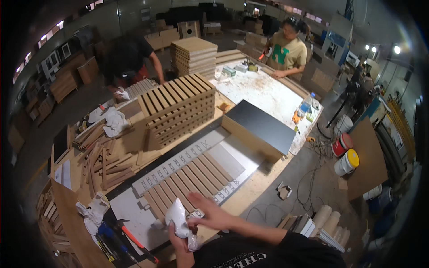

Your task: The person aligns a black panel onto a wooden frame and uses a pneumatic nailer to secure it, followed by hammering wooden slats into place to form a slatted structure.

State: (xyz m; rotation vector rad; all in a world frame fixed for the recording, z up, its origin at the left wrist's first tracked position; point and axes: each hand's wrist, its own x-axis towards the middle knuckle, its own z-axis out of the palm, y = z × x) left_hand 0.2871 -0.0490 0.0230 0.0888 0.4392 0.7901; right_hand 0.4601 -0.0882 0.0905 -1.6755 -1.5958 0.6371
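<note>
My left hand [177,241] is closed around a plump white plastic bag [177,217], whose pointed upper end sticks up and whose clear tail hangs below. Beside it my right hand [205,211] has its fingers stretched out and apart, with the lower fingers close to the bag; whether they touch it I cannot tell. Just beyond both hands lies a row of parallel brown wooden slats [192,183], spaced apart on the worktable. Marked pale strips [172,163] run along the ends of the slats.
A stack of slatted wooden panels [178,107] stands behind, beside loose wood strips [111,165]. To the right is a dark-topped board box [259,127]. A hammer [129,234] with an orange handle lies at near left. Two people work at the far tables.
</note>
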